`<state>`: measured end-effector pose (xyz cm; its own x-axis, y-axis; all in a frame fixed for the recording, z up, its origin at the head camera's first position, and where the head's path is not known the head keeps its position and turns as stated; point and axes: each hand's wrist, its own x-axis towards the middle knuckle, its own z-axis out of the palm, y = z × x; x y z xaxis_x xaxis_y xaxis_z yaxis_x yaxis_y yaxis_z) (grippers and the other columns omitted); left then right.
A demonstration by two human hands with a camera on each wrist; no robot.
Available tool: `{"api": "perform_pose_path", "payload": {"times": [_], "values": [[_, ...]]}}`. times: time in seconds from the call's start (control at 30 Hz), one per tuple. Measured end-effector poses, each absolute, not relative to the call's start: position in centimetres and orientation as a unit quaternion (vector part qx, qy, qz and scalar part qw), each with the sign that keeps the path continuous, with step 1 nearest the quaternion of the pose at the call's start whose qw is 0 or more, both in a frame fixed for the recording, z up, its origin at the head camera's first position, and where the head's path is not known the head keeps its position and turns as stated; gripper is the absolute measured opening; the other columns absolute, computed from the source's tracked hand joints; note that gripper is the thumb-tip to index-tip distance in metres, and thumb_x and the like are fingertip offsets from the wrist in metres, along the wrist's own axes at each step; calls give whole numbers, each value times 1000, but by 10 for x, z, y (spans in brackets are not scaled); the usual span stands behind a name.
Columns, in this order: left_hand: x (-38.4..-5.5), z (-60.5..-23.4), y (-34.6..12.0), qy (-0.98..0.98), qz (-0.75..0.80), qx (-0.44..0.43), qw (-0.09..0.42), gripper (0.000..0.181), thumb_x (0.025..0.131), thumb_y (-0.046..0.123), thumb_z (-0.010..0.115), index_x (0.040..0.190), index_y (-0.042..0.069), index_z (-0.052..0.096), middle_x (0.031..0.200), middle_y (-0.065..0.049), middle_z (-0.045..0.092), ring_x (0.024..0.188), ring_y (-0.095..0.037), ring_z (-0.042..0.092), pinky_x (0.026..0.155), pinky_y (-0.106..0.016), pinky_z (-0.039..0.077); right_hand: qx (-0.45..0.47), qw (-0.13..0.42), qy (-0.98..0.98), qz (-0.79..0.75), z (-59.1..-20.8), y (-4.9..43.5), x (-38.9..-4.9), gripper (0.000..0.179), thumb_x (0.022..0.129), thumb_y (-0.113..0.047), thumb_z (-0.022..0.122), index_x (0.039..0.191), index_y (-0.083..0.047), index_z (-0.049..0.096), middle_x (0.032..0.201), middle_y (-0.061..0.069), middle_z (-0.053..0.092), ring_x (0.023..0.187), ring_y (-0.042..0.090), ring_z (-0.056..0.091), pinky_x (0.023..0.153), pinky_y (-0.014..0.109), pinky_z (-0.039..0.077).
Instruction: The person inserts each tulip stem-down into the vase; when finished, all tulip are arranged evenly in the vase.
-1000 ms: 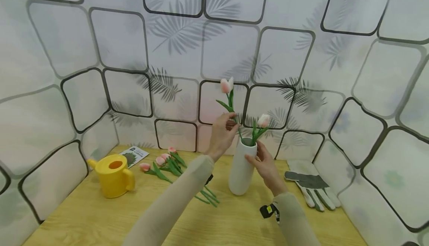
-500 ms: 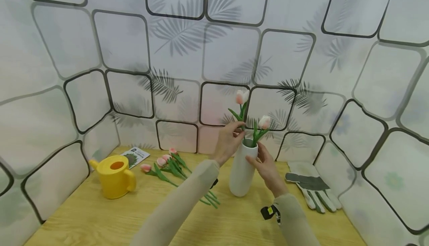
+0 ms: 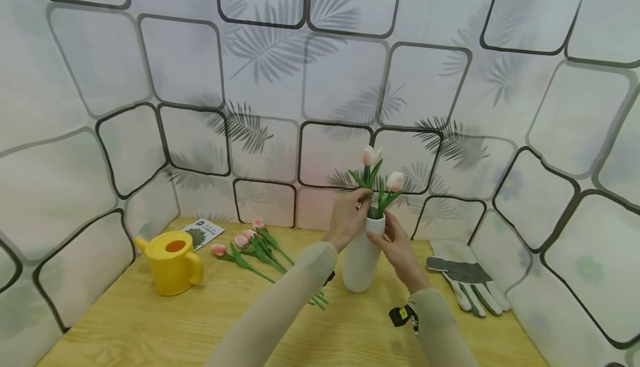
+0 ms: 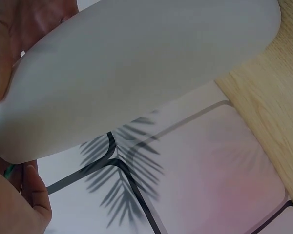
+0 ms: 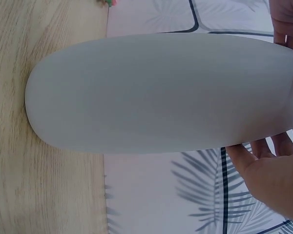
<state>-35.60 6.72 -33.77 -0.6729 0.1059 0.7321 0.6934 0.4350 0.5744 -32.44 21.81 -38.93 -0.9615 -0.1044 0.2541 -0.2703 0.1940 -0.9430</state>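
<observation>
A tall white vase [image 3: 361, 261] stands upright on the wooden table. My right hand [image 3: 400, 247] grips it near the top from the right side, thumb in front. Above the mouth, my left hand [image 3: 348, 217] pinches the stem of a pink-and-white tulip [image 3: 371, 156], whose lower stem is down inside the vase. Another tulip [image 3: 394, 182] leans to the right in the mouth. In the left wrist view the fingers [image 4: 34, 195] are right at the rim of the vase [image 4: 136, 73]. The right wrist view shows the vase body [image 5: 151, 95] lengthwise, its rim hidden by fingers.
Several pink tulips [image 3: 242, 241] lie on the table [image 3: 200, 333] left of the vase, partly behind my left sleeve. Farther left are a yellow watering can [image 3: 172, 267] and a printed packet [image 3: 204, 231]. Gardening gloves [image 3: 467, 278] lie at the right, close to the patterned wall [image 3: 580, 278].
My left hand has moved right and down, lowering the tulip's stem into the vase, so its bloom sits lower and closer to the other one. The right hand stays on the vase.
</observation>
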Motion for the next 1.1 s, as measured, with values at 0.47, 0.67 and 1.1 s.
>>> {"api": "perform_pose_path", "payload": {"times": [0.47, 0.67, 1.1], "values": [[-353, -340, 75, -794, -461, -246, 310, 18, 94, 5, 63, 108, 8, 74, 102, -4, 76, 93, -16, 71, 78, -28, 57, 127, 63, -767, 625, -387, 218, -323, 75, 98, -21, 63, 158, -20, 18, 161, 10, 25, 147, 33, 27, 119, 58, 20], [-354, -338, 72, -795, -471, -255, 284, 17, 94, 6, 63, 106, 9, 75, 101, -3, 76, 93, -15, 71, 79, -25, 57, 128, 66, -770, 622, -388, 218, -323, 75, 97, -22, 64, 158, -20, 18, 161, 10, 26, 146, 34, 28, 119, 59, 20], [-355, -340, 68, -778, -512, -260, 257, 9, 90, 3, 67, 96, 9, 72, 98, -4, 74, 93, -14, 69, 72, -20, 54, 124, 65, -769, 624, -388, 218, -323, 76, 97, -22, 64, 157, -20, 19, 160, 9, 26, 146, 33, 28, 119, 57, 19]]}}
